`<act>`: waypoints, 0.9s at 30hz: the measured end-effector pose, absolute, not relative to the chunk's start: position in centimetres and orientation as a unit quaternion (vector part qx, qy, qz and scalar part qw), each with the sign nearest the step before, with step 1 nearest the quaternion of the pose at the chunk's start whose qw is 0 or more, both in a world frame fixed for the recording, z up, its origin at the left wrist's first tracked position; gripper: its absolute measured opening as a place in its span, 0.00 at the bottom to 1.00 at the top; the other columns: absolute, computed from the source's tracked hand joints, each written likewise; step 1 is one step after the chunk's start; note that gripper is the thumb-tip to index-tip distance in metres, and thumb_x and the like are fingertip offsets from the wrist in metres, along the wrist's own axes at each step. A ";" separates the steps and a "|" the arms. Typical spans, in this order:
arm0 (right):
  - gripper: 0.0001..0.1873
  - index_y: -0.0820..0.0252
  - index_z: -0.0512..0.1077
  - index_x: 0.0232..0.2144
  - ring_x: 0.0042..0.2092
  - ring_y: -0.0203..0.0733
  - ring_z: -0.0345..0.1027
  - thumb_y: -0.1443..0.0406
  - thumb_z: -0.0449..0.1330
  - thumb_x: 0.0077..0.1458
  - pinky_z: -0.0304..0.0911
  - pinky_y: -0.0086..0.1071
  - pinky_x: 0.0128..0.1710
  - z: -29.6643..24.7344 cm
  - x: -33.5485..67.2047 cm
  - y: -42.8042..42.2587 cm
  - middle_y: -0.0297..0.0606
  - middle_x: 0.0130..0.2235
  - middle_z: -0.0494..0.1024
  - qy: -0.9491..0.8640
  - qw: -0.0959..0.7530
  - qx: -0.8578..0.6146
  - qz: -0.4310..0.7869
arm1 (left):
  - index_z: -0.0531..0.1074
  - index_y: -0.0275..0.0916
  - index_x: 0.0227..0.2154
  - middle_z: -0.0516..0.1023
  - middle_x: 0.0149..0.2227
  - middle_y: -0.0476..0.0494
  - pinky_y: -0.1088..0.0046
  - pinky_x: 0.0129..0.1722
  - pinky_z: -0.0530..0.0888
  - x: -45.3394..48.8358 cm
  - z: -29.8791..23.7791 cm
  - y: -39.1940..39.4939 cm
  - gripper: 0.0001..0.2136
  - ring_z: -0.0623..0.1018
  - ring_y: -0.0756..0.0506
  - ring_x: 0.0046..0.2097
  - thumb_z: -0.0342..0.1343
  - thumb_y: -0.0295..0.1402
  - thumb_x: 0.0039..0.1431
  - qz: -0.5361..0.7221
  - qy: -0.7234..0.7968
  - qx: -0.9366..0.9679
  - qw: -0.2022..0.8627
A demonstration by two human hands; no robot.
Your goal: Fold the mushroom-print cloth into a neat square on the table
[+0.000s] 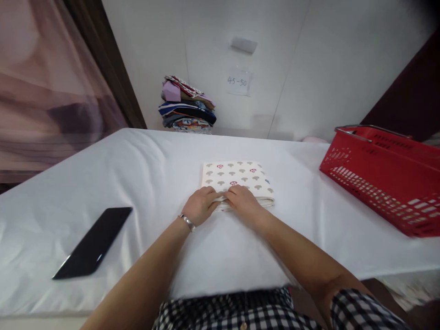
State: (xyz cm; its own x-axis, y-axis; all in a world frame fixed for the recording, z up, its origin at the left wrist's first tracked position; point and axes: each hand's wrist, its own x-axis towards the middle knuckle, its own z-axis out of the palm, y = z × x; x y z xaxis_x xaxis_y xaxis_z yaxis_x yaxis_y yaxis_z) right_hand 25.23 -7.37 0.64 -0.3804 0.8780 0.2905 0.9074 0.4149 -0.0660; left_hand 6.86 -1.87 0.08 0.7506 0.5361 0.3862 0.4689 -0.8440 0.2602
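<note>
A folded white cloth printed with grey and red mushrooms lies in the middle of the white-covered table. At its near edge my left hand, with a silver bracelet at the wrist, pinches a layer of the fabric. Right beside it, my right hand grips the same edge between thumb and fingers. The two hands almost touch. Several folded layers show at the cloth's near right corner, and my fingers hide part of the front edge.
To the left lies a flat black panel. A red plastic basket with metal handles stands at the right. Beyond the far edge is a stack of folded clothes against the white wall, which bears a paper reading "45-50".
</note>
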 end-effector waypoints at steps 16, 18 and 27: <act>0.12 0.56 0.68 0.43 0.40 0.40 0.62 0.67 0.46 0.61 0.57 0.34 0.40 1.6 27.3 -9.8 0.39 0.38 0.72 -0.838 0.149 -0.524 -0.019 | 0.74 0.42 0.31 0.72 0.32 0.46 0.70 0.35 0.67 6.5 0.0 -1.3 0.10 0.70 0.48 0.35 0.48 0.35 0.59 0.219 0.266 0.935 0.085; 0.13 0.56 0.67 0.45 0.44 0.43 0.63 0.66 0.47 0.61 0.58 0.37 0.44 1.4 29.4 -11.0 0.40 0.44 0.72 -0.832 0.157 -0.532 -0.026 | 0.74 0.42 0.32 0.72 0.33 0.46 0.70 0.35 0.67 6.5 0.1 -1.4 0.09 0.70 0.48 0.35 0.49 0.34 0.58 0.216 0.268 0.934 0.092; 0.17 0.54 0.66 0.50 0.55 0.47 0.59 0.61 0.48 0.60 0.56 0.44 0.52 -1.1 37.7 -15.9 0.41 0.54 0.67 -0.733 0.257 -0.629 0.002 | 0.75 0.42 0.31 0.72 0.33 0.45 0.69 0.35 0.68 6.6 0.7 -2.1 0.11 0.71 0.48 0.34 0.49 0.36 0.58 0.220 0.285 0.926 0.111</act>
